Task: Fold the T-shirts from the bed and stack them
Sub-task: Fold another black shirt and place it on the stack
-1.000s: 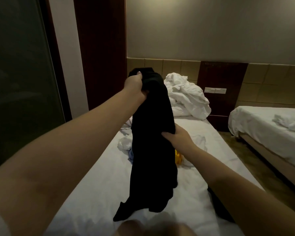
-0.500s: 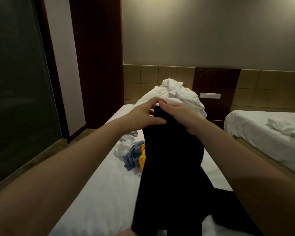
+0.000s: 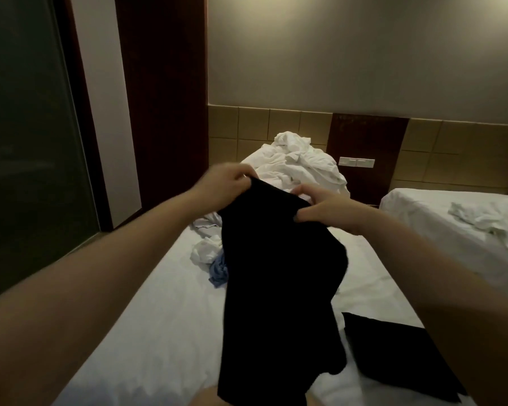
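Both hands were raised over the bed (image 3: 159,317) and held a black T-shirt (image 3: 276,273) by its upper edge. The left hand (image 3: 226,186) pinched the left end of that edge, its fingers curled down onto the cloth. The right hand (image 3: 326,209) gripped the right end, fingers bent round the fabric. The two hands were near each other but apart, with a short stretch of cloth drawn between them. From there the T-shirt hung down in a long dark fall, bunched rather than spread. Its lower part ran out of view at the bottom edge, so whether it touched the sheet could not be told. On the bed to the right of it lay a dark flat cloth (image 3: 393,356), partly hidden by the right forearm; in the dim light its kind was unclear. Beyond the T-shirt, toward the left side of the bed, lay a crumpled white garment (image 3: 206,250) with a blue garment (image 3: 219,271) touching it on the near side. At the head of the bed was a heap of white bedding (image 3: 299,165). A second bed (image 3: 452,206) stood to the right, apart from the first, with a rumpled white cloth (image 3: 487,218) on it. A white switch plate (image 3: 356,162) sat on the dark wood panel between the beds, and a dark glass pane (image 3: 27,142) filled the left side.
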The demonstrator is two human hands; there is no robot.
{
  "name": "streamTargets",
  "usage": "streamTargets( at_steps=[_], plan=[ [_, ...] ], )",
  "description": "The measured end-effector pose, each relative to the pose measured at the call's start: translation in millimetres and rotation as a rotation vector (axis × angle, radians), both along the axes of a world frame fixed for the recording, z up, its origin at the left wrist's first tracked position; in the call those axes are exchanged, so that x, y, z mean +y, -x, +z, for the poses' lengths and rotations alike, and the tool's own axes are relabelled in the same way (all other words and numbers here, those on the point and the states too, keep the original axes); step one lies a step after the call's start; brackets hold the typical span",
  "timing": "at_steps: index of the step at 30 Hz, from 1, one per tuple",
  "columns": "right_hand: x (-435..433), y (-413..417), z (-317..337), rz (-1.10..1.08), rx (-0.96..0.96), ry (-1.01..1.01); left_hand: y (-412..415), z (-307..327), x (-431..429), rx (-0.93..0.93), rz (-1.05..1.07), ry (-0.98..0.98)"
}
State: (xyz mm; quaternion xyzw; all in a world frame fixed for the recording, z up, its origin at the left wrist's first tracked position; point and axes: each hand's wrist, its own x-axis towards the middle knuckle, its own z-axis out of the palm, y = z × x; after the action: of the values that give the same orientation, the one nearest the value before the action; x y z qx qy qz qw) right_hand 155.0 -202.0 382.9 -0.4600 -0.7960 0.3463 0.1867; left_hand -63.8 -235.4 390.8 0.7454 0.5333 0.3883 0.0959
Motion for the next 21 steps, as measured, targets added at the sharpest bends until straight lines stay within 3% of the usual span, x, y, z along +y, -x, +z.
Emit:
streamTargets(
  at_steps=[2, 6, 11, 14, 16, 21],
  plan=[
    [4, -3, -17, -0.107, -0.103, -0.164, 10, 15, -1, -0.002, 0.055, -0.041],
    [0, 10, -32, -0.136, 0.022, -0.355, 14, 28, 2, 0.161, 0.059, 0.027],
    [9, -5, -28, -0.137, -0.043, -0.364, 38, 35, -4, 0.012, 0.065, 0.139],
    [13, -19, -36, -0.195, -0.103, -0.433, 49, 27, -4, 0.068, 0.072, 0.182],
    [16, -21, -39, -0.221, -0.107, -0.441, 48, 23, -2, 0.131, 0.099, 0.132],
    [27, -34, -49, -0.337, -0.111, -0.4, 52, 18, -1, 0.037, 0.137, 0.029]
  ],
)
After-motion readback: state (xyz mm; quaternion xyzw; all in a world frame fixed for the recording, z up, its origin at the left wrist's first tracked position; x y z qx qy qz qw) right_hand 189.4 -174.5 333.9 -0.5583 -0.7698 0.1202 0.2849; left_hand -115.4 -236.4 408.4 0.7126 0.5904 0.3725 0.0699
